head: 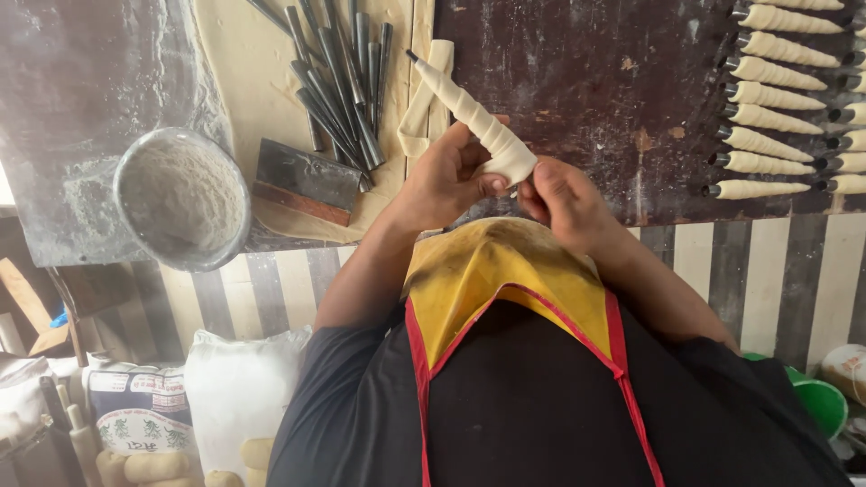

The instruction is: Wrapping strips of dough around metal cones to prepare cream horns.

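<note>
Both hands hold one metal cone mould wrapped in a spiral of pale dough [473,115], its thin tip pointing up and left. My left hand [442,183] grips the wide end from the left, thumb on the dough. My right hand [566,204] pinches the same wide end from the right. A loose dough strip [418,115] hangs beside the cone, down onto the rolled dough sheet [236,65].
A pile of bare metal cone moulds [341,83] lies on the dough sheet, with a metal scraper [305,183] below it. A flour bowl [183,198] stands left. Several wrapped cones [767,90] line the dark tray [613,99] at right. Flour sacks [236,390] and a green bucket [824,406] stand below.
</note>
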